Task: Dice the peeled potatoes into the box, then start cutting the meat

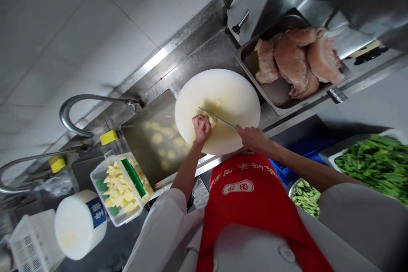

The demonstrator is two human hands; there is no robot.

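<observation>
A round white cutting board [223,89] lies across the steel counter beside the sink. On it, my left hand [201,127] has its fingers curled against a pale yellow potato piece [211,121], pressing it to the board. My right hand [251,137] grips the handle of a knife [219,119], whose blade points left and crosses the board at the potato, close to my left fingertips. A small pale piece [219,103] lies just beyond the blade.
Left of the board, several potatoes sit in a water-filled sink [149,110]. Cut yellow pieces fill a clear container [95,174] at its near-left corner. A metal tray [270,104] of meat stands at the right, above green vegetables [376,161]. A curved faucet [65,114] arches at the left.
</observation>
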